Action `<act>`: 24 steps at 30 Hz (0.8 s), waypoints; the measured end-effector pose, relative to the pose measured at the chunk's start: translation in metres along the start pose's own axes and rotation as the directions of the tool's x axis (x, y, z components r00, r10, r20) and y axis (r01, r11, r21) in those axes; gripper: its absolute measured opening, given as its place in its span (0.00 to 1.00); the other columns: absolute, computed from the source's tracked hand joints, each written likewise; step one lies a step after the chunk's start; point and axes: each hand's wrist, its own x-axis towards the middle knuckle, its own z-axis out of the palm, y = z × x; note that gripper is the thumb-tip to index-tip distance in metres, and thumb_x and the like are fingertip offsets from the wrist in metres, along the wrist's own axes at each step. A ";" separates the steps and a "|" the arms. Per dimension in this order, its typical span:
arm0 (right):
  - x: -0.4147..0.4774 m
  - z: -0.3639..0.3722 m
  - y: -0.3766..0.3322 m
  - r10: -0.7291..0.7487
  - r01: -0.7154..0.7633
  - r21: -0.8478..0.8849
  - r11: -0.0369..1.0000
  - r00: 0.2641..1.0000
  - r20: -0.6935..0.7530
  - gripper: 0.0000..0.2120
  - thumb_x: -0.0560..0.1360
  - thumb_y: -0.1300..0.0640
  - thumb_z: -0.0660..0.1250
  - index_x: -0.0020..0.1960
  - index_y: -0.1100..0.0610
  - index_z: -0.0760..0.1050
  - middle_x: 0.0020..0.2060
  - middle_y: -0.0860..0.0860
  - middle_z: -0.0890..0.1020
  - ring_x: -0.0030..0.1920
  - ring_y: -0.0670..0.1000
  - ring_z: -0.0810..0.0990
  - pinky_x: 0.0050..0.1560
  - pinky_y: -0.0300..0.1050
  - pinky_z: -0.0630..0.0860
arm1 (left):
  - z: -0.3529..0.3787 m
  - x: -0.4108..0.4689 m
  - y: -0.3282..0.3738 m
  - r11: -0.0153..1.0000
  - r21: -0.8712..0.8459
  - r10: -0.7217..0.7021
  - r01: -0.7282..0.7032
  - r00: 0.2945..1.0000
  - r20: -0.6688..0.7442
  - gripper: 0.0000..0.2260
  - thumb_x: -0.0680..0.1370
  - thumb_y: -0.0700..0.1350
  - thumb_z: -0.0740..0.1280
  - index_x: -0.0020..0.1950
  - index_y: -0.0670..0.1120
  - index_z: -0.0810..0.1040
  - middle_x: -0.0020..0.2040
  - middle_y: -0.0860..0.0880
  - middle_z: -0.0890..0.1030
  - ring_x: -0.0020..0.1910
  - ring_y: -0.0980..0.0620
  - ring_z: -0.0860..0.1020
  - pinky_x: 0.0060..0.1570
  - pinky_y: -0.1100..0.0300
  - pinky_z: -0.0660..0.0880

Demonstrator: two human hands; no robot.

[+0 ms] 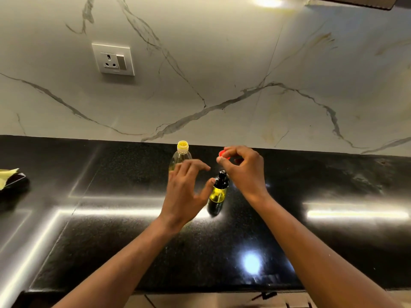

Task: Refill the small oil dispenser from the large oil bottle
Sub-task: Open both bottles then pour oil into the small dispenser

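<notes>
The large clear oil bottle (181, 153) stands uncapped near the back of the black counter, its yellow neck ring bare. In front and to its right stands the small oil dispenser (218, 192) with a black spout top and yellow oil inside. My left hand (185, 190) hovers open between the two, fingers spread in front of the large bottle's body, thumb close to the dispenser's neck. My right hand (242, 167) is above and right of the dispenser, pinching the red cap (222, 153) between thumb and fingers.
The black granite counter (111, 230) runs to a marble wall with a socket (113, 58). A dark object with a yellow cloth (11, 180) lies at the far left. Bright light reflections streak the counter.
</notes>
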 end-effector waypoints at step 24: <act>-0.141 -0.009 0.160 0.345 -0.256 -0.269 0.928 0.864 0.367 0.15 0.74 0.58 0.77 0.60 0.54 0.79 0.51 0.48 0.84 0.53 0.48 0.83 0.60 0.48 0.80 | 0.091 -0.124 0.001 0.884 0.418 -0.424 0.207 0.730 0.536 0.33 0.83 0.62 0.59 0.83 0.52 0.53 0.83 0.47 0.56 0.82 0.45 0.54 0.78 0.45 0.51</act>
